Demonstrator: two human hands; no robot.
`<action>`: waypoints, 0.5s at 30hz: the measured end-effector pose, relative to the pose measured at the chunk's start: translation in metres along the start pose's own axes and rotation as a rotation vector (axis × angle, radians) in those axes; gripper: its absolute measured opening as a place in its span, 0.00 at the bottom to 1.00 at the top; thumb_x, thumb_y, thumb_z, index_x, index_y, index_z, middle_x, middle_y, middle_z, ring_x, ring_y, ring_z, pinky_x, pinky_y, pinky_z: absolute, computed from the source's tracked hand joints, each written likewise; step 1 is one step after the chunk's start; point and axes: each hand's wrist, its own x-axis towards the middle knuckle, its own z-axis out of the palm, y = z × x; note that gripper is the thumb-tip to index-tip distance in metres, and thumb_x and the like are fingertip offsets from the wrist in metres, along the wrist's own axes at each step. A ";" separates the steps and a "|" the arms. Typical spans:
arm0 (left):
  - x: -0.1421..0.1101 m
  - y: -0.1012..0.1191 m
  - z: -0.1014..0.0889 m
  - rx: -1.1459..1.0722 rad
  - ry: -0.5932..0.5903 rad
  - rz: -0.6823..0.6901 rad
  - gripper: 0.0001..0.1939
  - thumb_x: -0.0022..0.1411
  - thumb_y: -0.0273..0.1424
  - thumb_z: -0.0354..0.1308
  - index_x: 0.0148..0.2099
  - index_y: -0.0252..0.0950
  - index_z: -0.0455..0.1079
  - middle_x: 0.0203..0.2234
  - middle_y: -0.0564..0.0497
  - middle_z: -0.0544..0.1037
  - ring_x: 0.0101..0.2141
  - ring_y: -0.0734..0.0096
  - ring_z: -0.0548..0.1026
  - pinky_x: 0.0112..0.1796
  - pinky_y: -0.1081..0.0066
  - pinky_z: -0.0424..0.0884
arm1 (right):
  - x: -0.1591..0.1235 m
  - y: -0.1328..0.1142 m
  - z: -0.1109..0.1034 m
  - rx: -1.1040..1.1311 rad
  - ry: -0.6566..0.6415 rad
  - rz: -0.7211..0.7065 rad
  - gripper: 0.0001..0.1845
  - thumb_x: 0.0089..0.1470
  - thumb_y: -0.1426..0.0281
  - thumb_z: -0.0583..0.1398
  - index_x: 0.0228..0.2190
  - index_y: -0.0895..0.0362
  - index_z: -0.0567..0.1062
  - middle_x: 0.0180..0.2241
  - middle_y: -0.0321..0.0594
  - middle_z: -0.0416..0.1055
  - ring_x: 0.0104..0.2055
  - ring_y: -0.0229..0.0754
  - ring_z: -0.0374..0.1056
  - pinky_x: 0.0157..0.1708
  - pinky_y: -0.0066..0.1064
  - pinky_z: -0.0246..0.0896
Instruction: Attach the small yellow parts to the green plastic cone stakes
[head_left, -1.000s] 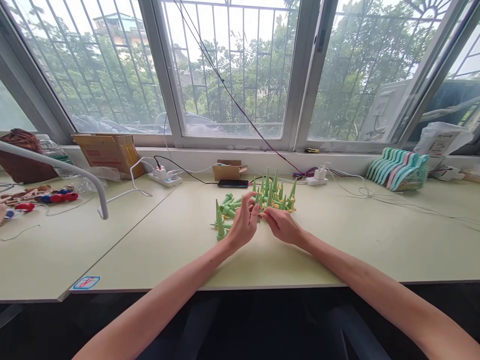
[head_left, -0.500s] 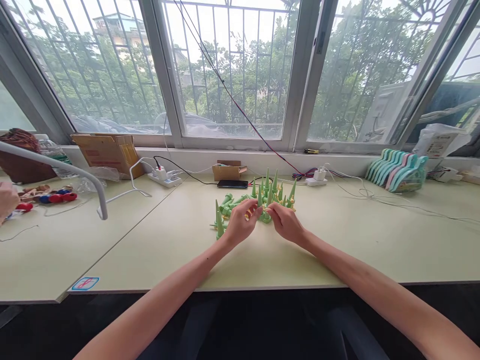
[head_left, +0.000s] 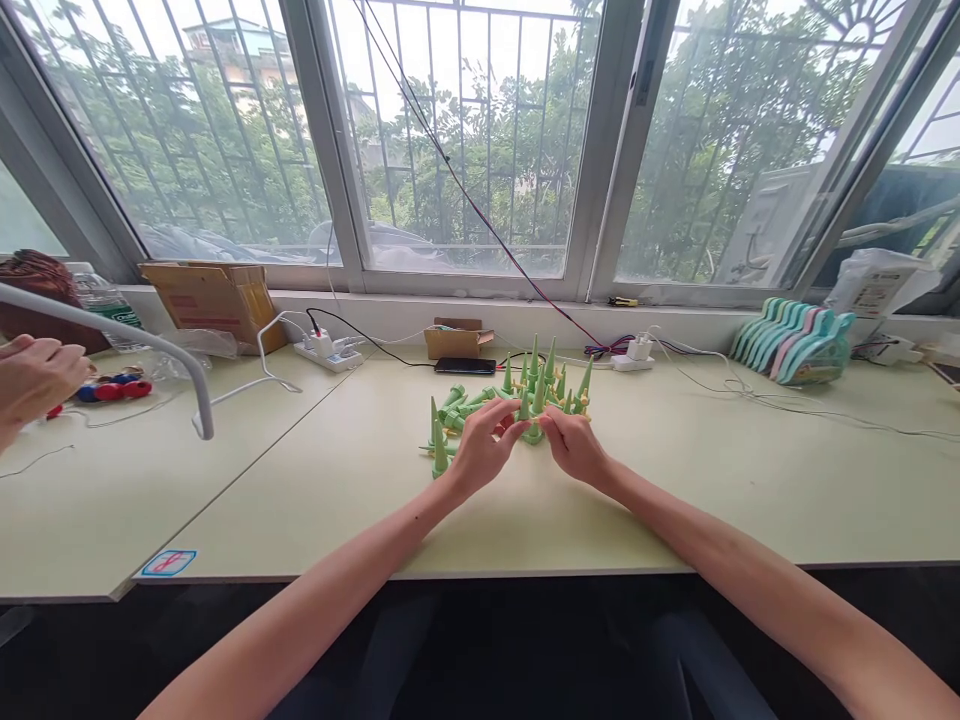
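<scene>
My left hand [head_left: 486, 440] pinches a pale green cone-shaped piece [head_left: 525, 405] that points upward. Close by on the right, the fingertips of my right hand [head_left: 576, 442] are pressed together near the base of that piece; whatever they grip is too small to make out. Behind both hands stand several green cones [head_left: 553, 362], with small yellow bits among them. To the left of my left hand, more green pieces [head_left: 452, 400] lie on their sides, and one green cone [head_left: 439, 455] stands upright near my wrist.
A black phone [head_left: 465, 366] lies before a small open cardboard box [head_left: 454, 340]. At left are a co-worker's hand [head_left: 37, 380], a white curved metal tube [head_left: 196, 375] and a power strip [head_left: 330, 353]. Teal and pink hangers [head_left: 795, 340] stand at right, near loose cables [head_left: 750, 392].
The green cone in my left hand has shifted slightly right and down. My hands otherwise stay nearly in place. At the far left, the co-worker's hand has come further into view.
</scene>
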 end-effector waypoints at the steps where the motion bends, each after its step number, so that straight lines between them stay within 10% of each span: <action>1: 0.000 0.001 0.000 -0.005 0.000 0.002 0.09 0.64 0.38 0.56 0.39 0.38 0.71 0.27 0.52 0.69 0.27 0.74 0.68 0.27 0.74 0.71 | 0.000 0.000 0.000 -0.005 0.005 -0.002 0.21 0.68 0.61 0.43 0.23 0.53 0.52 0.17 0.28 0.49 0.17 0.33 0.42 0.20 0.27 0.41; 15: -0.001 0.009 0.001 -0.300 0.003 -0.145 0.21 0.71 0.47 0.37 0.48 0.37 0.63 0.25 0.54 0.69 0.23 0.75 0.71 0.28 0.71 0.72 | 0.000 -0.001 0.001 0.031 0.056 0.006 0.21 0.68 0.61 0.43 0.24 0.54 0.55 0.17 0.29 0.52 0.18 0.33 0.46 0.20 0.26 0.44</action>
